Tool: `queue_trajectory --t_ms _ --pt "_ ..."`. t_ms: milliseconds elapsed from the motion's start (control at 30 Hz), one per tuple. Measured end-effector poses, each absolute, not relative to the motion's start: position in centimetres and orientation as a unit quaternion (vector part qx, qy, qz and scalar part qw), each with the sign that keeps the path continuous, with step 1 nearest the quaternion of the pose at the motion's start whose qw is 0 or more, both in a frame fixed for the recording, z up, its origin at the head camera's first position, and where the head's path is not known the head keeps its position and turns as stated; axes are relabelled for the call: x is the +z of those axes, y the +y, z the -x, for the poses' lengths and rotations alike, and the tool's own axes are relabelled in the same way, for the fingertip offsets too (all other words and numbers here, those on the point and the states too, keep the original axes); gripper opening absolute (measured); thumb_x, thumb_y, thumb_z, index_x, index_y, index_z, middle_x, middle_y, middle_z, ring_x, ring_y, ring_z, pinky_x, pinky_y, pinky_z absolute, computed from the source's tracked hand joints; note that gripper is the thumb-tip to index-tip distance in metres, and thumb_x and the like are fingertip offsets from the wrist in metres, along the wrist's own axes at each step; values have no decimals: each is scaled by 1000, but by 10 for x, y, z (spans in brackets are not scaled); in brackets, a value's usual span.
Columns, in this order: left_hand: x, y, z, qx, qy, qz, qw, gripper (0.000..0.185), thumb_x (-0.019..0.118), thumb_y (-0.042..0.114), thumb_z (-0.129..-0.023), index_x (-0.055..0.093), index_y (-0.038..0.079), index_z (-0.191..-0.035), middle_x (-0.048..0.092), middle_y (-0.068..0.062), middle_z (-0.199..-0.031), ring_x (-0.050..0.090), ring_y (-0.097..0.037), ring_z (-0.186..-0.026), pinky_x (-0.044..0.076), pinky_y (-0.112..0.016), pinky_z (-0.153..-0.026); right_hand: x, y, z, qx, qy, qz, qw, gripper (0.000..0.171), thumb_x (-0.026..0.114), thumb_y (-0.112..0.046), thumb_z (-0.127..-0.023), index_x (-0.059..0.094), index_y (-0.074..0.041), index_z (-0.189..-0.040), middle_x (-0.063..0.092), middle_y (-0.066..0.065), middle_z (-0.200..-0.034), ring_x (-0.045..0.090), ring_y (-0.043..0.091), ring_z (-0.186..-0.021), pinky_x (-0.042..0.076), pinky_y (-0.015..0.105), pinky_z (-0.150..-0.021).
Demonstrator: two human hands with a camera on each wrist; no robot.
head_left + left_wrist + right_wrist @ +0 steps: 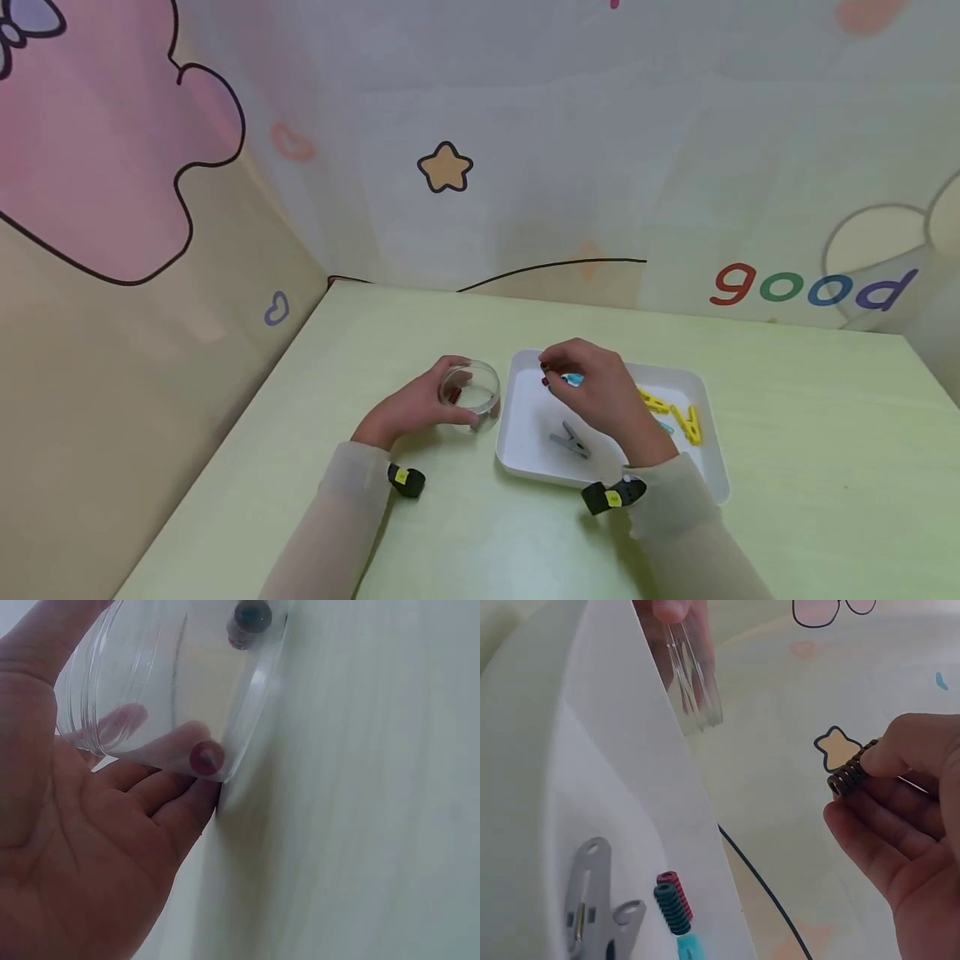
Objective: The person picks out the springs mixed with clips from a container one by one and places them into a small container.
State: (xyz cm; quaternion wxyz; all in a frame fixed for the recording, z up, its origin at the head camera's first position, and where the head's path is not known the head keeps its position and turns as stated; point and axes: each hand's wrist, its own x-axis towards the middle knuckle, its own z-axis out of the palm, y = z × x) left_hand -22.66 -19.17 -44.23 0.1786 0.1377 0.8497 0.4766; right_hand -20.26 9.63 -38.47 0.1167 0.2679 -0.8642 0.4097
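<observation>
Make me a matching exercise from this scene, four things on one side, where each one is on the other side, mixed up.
Things:
1. brown spring
2. glass dish
3. grey clip
4. yellow pieces

Places:
A. right side of the tray
B. pinched in the right hand
C. held by the left hand on the table
D. lying in the tray near its front

Pairs: 1-B, 2-C, 3-D, 4-A

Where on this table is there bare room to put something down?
The table is bare right of the white tray, and along the wall behind it. Also bare left of the clear dish. Crowded: the tray's right end with yellow pieces, and its middle by the grey clip.
</observation>
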Motion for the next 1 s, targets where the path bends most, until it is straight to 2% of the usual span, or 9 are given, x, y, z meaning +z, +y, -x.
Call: queue_trajectory --t_ms 367,667,1000 --pt "-442 -193 227 479 849 -128 182 89 87 40 -69 33 35 -140 48 1 -146 49 -17 -127 38 -41 -110 -388 84 205 424 -856 -263 138 17 64 -7 -89 68 -8 -105 70 3 -101 70 16 -85 58 35 -80" --pt "-444 -192 229 497 838 -130 187 89 88 45 -65 36 38 -136 48 1 -144 51 -16 -124 37 -39 -110 -391 71 201 466 -851 -224 94 19 64 -10 -91 67 -11 -109 68 4 -108 69 19 -95 56 39 -85" --pt "-442 -192 229 492 839 -132 190 89 88 43 -67 34 36 -138 48 1 -144 50 -16 -126 36 -40 -110 -395 60 199 507 -834 -207 70 20 68 -10 -90 66 -12 -110 69 3 -109 69 18 -101 55 32 -88"
